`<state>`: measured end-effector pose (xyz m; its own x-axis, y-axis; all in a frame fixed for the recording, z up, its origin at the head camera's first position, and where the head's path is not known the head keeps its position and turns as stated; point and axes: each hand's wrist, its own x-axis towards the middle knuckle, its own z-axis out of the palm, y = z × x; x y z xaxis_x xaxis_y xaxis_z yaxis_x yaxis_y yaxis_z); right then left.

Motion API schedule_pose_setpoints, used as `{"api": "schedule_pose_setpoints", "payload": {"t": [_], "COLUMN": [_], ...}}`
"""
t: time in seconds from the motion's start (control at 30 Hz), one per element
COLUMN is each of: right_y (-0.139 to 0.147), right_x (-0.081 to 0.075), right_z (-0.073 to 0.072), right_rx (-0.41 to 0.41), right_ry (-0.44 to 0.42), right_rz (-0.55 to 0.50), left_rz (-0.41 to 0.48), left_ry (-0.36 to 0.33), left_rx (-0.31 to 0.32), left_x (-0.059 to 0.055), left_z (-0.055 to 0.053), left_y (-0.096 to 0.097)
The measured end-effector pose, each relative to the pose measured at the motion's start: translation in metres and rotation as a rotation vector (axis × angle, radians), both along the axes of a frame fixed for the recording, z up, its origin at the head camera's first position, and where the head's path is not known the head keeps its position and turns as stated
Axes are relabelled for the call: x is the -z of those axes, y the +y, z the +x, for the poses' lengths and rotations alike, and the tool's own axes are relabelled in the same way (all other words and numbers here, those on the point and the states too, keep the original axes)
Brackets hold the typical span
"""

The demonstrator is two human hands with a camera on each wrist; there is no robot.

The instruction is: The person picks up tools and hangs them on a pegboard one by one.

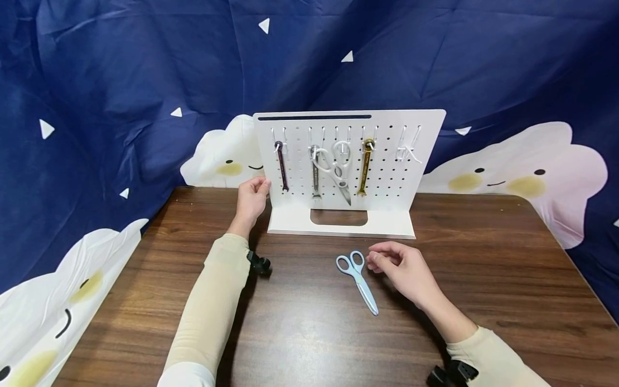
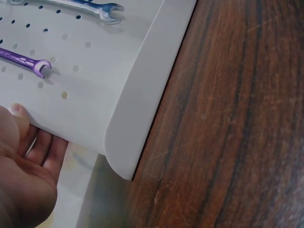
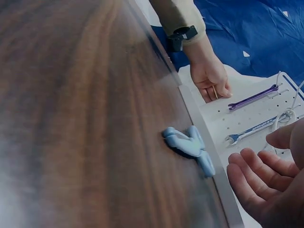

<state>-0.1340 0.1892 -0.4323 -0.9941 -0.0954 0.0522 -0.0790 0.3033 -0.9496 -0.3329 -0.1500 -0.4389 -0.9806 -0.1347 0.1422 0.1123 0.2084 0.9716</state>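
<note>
My left hand (image 1: 252,200) grips the left side edge of a white pegboard stand (image 1: 382,220); in the left wrist view its thumb lies on the front face and the other fingers pass behind. Light blue scissors (image 1: 360,280) lie on the table in front of the stand, handles pointing toward it. Just right of those handles hovers my right hand (image 1: 403,271), fingers loosely bent and holding nothing. On the board's hooks hang a purple wrench (image 1: 282,166), a silver wrench (image 1: 316,174), white-handled scissors (image 1: 340,171) and a gold wrench (image 1: 365,167).
White hooks (image 1: 405,145) at the board's right side carry no tool. The brown wooden table (image 1: 483,269) spreads around the stand. Behind it hangs a dark blue cloth (image 1: 309,59) with cloud figures and white triangles.
</note>
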Motion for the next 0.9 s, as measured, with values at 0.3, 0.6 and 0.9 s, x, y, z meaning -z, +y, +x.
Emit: {"api": "schedule_pose_setpoints", "payload": {"t": [0.3,0.6,0.9], "right_y": [-0.002,-0.001,-0.001], "right_x": [0.011,0.012,0.016], "right_z": [0.008,0.013,0.021], "right_rx": [-0.033,-0.034,-0.085], "right_ry": [-0.067,-0.146,-0.173], "right_rz": [0.054,0.03,0.156], "left_rz": [0.015,0.014,0.041], "left_ry": [0.006,0.012,-0.002], "left_rx": [0.002,0.006,0.021], "left_x": [0.0,0.0,0.0], "left_z": [-0.002,-0.002,-0.001], "left_y": [0.0,0.001,-0.001]}}
